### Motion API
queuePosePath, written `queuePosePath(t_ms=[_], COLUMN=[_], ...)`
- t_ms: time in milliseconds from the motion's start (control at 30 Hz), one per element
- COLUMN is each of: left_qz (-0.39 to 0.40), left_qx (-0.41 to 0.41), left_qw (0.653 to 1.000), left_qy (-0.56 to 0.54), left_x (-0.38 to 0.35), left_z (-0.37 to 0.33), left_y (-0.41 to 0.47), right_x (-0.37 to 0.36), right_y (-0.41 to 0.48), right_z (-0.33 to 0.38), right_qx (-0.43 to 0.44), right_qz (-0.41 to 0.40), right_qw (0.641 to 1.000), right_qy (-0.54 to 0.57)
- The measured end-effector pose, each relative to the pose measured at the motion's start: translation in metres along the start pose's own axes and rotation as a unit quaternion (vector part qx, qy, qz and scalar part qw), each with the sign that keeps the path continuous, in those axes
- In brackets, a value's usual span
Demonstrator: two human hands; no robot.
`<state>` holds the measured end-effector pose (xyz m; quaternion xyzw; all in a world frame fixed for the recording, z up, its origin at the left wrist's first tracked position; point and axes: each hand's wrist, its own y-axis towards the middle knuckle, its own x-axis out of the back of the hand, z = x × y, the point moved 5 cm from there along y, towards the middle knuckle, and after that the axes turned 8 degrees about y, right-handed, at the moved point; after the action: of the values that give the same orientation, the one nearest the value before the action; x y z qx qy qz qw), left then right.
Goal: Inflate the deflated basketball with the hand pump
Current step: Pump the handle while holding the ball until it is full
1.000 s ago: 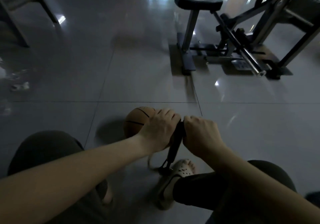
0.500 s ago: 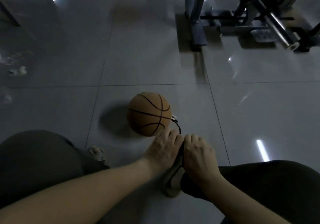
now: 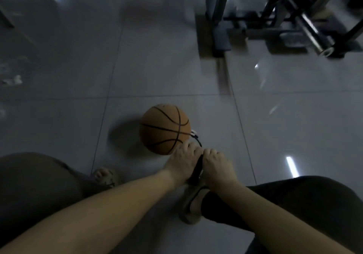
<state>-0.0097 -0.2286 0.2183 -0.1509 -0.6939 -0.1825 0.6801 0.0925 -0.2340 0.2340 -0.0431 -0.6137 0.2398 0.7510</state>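
An orange basketball (image 3: 164, 128) with black seams lies on the grey tiled floor, just beyond my hands. A thin black hose (image 3: 197, 139) runs from its right side down toward the black hand pump (image 3: 198, 170). My left hand (image 3: 183, 161) and my right hand (image 3: 218, 164) grip the pump's handle side by side, pushed down low near my right foot in a sandal (image 3: 193, 204). The pump's body is mostly hidden between my hands.
My knees frame the bottom of the view, and my left foot (image 3: 105, 176) rests on the floor. A weight bench frame (image 3: 220, 28) and a barbell rack (image 3: 314, 28) stand at the far right. Small white debris (image 3: 13, 80) lies far left.
Both hands have pushed the pump handle down from a raised position to near the floor. The view has tilted downward, so the ball is now fully uncovered.
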Motion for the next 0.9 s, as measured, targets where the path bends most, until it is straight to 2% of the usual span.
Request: queuePosePath(t_ms=[133, 367, 567, 667, 800, 900], left_qz=[0.010, -0.086, -0.075, -0.075, -0.049, -0.058], left_qx=[-0.040, -0.084, -0.085, -0.036, -0.002, 0.010], left_qw=[0.999, 0.993, 0.993, 0.996, 0.999, 0.998], left_qy=[0.011, -0.005, 0.009, -0.028, -0.017, -0.025], left_x=[0.032, 0.097, 0.053, 0.035, -0.005, -0.028], left_z=[0.005, 0.007, -0.012, -0.016, -0.015, -0.015], left_y=[0.006, 0.002, -0.038, -0.039, -0.037, -0.035], right_x=[0.037, 0.087, 0.025, 0.002, -0.026, -0.038], right_y=[-0.013, -0.040, -0.066, -0.051, -0.032, -0.022], right_z=[0.002, 0.014, 0.019, 0.013, 0.001, 0.000], right_qx=[-0.006, 0.024, 0.011, 0.012, -0.008, -0.005], right_qz=[-0.016, -0.092, -0.087, -0.114, -0.062, -0.037], right_qw=[0.999, 0.995, 0.996, 0.993, 0.998, 0.999], right_qy=[0.039, 0.032, 0.009, 0.007, -0.002, -0.018])
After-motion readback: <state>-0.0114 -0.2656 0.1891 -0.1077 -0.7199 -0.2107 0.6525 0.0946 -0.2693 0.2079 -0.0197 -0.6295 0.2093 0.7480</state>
